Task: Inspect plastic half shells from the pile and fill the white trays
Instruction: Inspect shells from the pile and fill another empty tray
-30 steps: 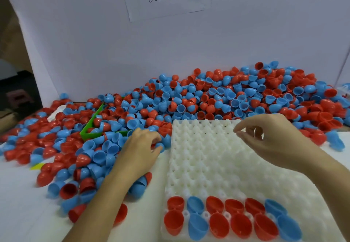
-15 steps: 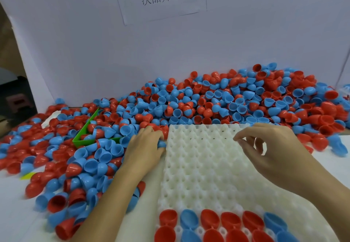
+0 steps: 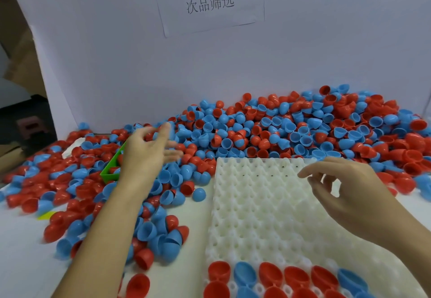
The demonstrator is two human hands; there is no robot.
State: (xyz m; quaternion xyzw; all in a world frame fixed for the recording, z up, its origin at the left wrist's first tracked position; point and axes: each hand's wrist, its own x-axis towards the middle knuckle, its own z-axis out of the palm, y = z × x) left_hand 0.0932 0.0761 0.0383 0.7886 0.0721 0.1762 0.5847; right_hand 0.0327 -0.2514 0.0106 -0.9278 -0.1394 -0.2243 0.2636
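A big pile of red and blue plastic half shells (image 3: 291, 130) spreads along the white back wall and down the left side. The white tray (image 3: 254, 213) lies in front of it, its near rows holding red and blue shells (image 3: 270, 276), the other cells bare. My left hand (image 3: 147, 153) is lifted above the pile left of the tray. Its fingers are stretched out and blurred, and nothing shows plainly in them. My right hand (image 3: 347, 193) hovers over the tray's far right part, fingers loosely curled, holding nothing.
A green bin (image 3: 110, 170) sits half buried in shells beside my left hand. Loose shells (image 3: 161, 234) lie on the white table left of the tray. A paper sign (image 3: 210, 1) hangs on the wall. A yellow scrap (image 3: 46, 215) lies at the left.
My left hand has risen off the shells at the tray's far left corner and moved up and back over the pile. My right hand has stayed over the tray.
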